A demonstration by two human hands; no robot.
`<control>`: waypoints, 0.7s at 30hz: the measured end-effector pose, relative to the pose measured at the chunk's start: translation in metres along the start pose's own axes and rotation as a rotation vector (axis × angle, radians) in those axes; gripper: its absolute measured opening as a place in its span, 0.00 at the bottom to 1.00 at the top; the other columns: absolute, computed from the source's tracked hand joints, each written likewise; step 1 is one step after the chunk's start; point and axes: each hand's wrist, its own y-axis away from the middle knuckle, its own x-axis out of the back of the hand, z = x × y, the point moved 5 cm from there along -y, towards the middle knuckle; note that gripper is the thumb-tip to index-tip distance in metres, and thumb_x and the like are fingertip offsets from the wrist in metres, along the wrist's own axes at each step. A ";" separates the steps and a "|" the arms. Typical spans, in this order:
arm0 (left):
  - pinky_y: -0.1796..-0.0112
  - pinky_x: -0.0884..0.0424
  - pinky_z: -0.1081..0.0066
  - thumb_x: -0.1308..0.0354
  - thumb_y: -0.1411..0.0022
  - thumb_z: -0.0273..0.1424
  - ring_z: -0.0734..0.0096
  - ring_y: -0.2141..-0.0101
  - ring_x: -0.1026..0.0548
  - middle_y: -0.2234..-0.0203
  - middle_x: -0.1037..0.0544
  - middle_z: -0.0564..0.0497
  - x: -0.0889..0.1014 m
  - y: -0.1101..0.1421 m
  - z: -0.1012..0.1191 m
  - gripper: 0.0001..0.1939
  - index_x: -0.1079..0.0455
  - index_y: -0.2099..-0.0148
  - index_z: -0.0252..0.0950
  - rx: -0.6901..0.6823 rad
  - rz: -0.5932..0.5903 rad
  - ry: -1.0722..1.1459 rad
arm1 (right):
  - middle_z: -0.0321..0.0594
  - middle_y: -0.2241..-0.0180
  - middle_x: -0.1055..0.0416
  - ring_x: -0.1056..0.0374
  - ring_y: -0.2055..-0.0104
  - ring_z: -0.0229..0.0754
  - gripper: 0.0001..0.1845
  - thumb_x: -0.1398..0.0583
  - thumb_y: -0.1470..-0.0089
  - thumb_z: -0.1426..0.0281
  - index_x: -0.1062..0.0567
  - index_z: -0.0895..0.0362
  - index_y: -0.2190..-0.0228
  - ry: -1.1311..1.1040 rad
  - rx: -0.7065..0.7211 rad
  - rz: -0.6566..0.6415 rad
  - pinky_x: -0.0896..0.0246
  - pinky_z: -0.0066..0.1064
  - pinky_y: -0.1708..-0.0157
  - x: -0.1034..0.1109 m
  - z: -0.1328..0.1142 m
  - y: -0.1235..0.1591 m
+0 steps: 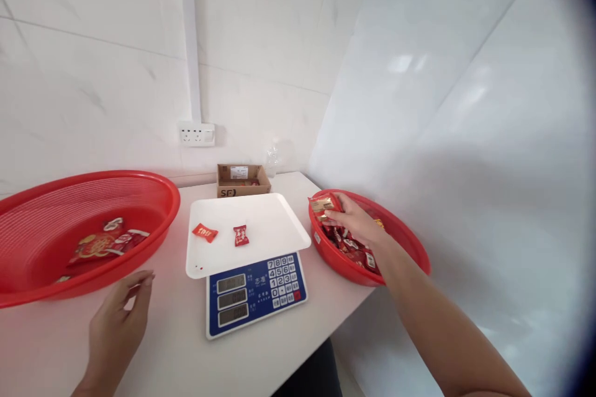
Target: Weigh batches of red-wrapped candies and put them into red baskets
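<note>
My right hand (351, 218) grips a red and gold snack packet (322, 205) over the rim of the right red basket (410, 239). Below it, several red wrapped packets (347, 245) fill the basket. My left hand (118, 319) hovers above the table beside the left red basket (153, 242), thumb and fingertips drawn together, with nothing visible in them. Between the hands stands a digital scale (257, 293) with a white tray (265, 214). An orange-red wrapped candy (205, 233) and a dark red wrapped candy (241, 236) lie apart on the tray.
Red packets (100, 242) lie in the left basket. Behind the scale are an open cardboard box (244, 189) and a clear plastic bottle (272, 160). A wall socket (197, 134) sits above the table (177, 335). A pale wall (447, 136) rises beyond the right basket.
</note>
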 end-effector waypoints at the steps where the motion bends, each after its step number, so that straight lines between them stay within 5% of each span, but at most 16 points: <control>1: 0.73 0.30 0.75 0.50 0.50 0.44 0.67 0.65 0.24 0.65 0.22 0.51 0.001 0.000 0.003 0.16 0.31 0.63 0.41 0.009 -0.003 0.017 | 0.41 0.52 0.31 0.33 0.54 0.41 0.22 0.46 0.47 0.68 0.39 0.53 0.49 -0.021 0.056 -0.035 0.35 0.34 0.56 -0.014 -0.014 0.001; 7: 0.73 0.30 0.75 0.50 0.47 0.44 0.68 0.66 0.25 0.65 0.23 0.48 0.004 0.002 0.011 0.17 0.31 0.63 0.38 -0.034 0.005 0.073 | 0.41 0.52 0.34 0.38 0.49 0.41 0.16 0.47 0.45 0.72 0.32 0.52 0.54 0.085 0.518 -0.209 0.43 0.37 0.48 -0.102 -0.082 0.022; 12: 0.70 0.29 0.74 0.50 0.46 0.44 0.68 0.66 0.25 0.65 0.23 0.48 0.005 0.002 0.009 0.17 0.31 0.63 0.38 -0.035 0.002 0.100 | 0.49 0.45 0.42 0.45 0.43 0.45 0.21 0.46 0.46 0.76 0.32 0.55 0.50 0.322 0.655 -0.313 0.48 0.40 0.45 -0.161 -0.095 0.040; 21: 0.71 0.30 0.74 0.50 0.45 0.43 0.68 0.66 0.25 0.65 0.23 0.48 0.004 0.003 0.010 0.16 0.30 0.62 0.38 -0.067 -0.007 0.118 | 0.43 0.55 0.32 0.38 0.52 0.46 0.18 0.46 0.46 0.71 0.29 0.49 0.53 0.517 0.599 -0.281 0.38 0.38 0.58 -0.175 -0.096 0.036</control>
